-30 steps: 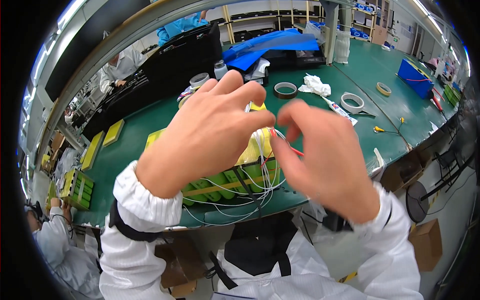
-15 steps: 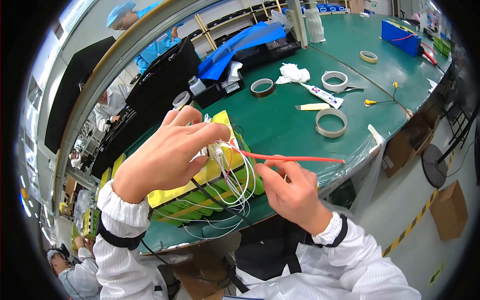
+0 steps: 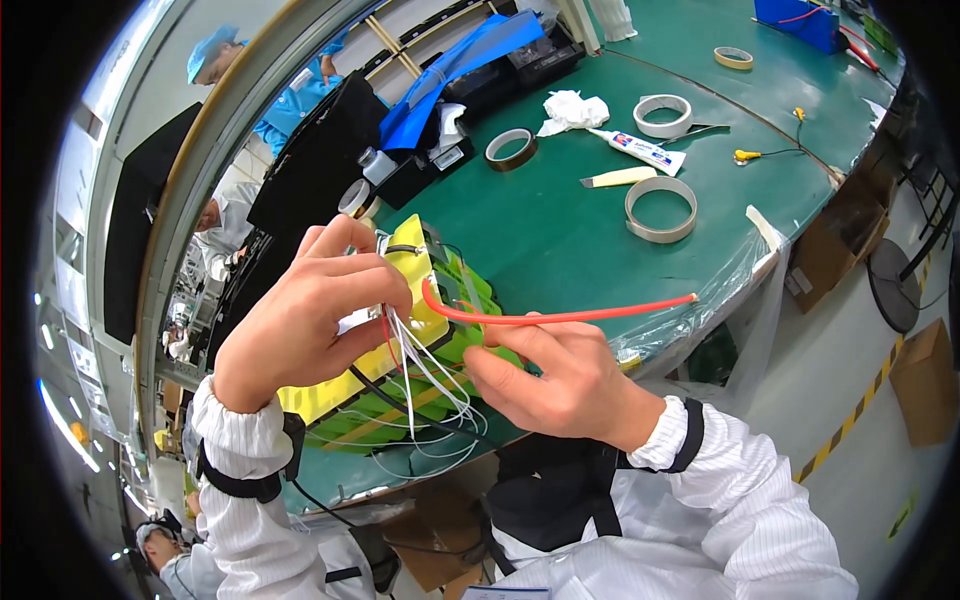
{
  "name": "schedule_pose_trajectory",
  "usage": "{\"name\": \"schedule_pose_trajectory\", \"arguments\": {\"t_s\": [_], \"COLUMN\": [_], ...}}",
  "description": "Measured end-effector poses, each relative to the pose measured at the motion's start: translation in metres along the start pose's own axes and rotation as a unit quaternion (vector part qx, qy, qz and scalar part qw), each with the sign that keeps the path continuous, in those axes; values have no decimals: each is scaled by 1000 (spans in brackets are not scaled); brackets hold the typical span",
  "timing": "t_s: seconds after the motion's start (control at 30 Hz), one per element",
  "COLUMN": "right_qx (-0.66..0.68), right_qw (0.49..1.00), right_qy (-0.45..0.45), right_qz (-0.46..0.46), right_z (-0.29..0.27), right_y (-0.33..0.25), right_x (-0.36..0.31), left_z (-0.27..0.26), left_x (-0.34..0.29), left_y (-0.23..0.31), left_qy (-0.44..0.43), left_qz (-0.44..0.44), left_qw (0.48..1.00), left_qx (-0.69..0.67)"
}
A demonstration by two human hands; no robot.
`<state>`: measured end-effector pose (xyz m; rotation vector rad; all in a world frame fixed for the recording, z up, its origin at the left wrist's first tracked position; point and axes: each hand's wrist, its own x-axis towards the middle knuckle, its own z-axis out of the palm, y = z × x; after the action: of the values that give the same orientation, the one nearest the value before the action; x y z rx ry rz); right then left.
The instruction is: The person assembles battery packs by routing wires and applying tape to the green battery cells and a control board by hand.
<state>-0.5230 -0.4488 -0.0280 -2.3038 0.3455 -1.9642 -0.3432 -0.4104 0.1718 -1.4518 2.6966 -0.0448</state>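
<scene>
A battery pack with green cells and a yellow top (image 3: 405, 235) stands at the table's near edge. My left hand (image 3: 315, 300) is over its top, thumb and fingers closed on a bundle of thin white wires (image 3: 408, 345) where they meet a small pale connector, mostly hidden. The wires loop down the pack's near side. From the top, a thick red cable (image 3: 570, 315) bends out to the right, passing over my right fingers. My right hand (image 3: 560, 375) is closed beside the pack; what its fingertips hold, if anything, is too small to name. A black cable (image 3: 385, 390) runs below.
Beyond the pack on the green table (image 3: 560, 250) lie tape rolls (image 3: 661, 210), a white tube (image 3: 637, 150), a yellow-handled cutter (image 3: 618, 177) and crumpled white tissue (image 3: 573, 112). Black bins (image 3: 440, 150) stand at the back left. Clear plastic film (image 3: 700, 330) covers the right edge. Other people work at the left.
My left fingers have drawn the white wires left, away from the red cable's base, which is now uncovered. My right hand has moved left, nearer the pack. The view has shifted slightly.
</scene>
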Motion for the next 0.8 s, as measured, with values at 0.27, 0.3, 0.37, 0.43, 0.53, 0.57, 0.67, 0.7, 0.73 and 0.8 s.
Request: {"name": "schedule_pose_trajectory", "arguments": {"t_s": [0.27, 0.3, 0.37, 0.43, 0.53, 0.57, 0.67, 0.7, 0.73, 0.8], "right_qx": [41, 43, 51, 53, 76, 96, 85, 96, 100, 134], "right_qw": [996, 998, 998, 998, 995, 993, 994, 991, 991, 978], "right_qy": [-78, -54, -23, -40, -45, -33, 11, 13, 9, 47], "right_qz": [4, 7, 13, 18, 45, 67, 69, 89, 85, 156], "right_z": [2, 3, 5, 4, 5, 5, 3, 2, -1, -7], "right_y": [-5, -5, -4, -7, -15, -18, -27, -32, -36, -42], "right_x": [0, 0, 0, -1, 1, 1, 4, 5, 7, 13], "left_z": [-6, -7, -6, -2, 0, 1, 6, 4, 4, 7], "left_x": [-3, -3, -5, -6, -5, -3, -2, -1, 0, 3], "left_y": [3, 6, 4, 3, 2, 2, 3, 2, 1, -2], "left_qy": [-29, -36, -45, -40, -41, -39, -11, -2, 7, 32], "left_qz": [7, 16, 32, 32, 21, 25, 29, 40, 51, 58], "left_qw": [999, 999, 998, 999, 998, 998, 998, 996, 993, 994], "left_qx": [-29, -17, -6, -15, -31, -39, -62, -83, -105, -88]}}
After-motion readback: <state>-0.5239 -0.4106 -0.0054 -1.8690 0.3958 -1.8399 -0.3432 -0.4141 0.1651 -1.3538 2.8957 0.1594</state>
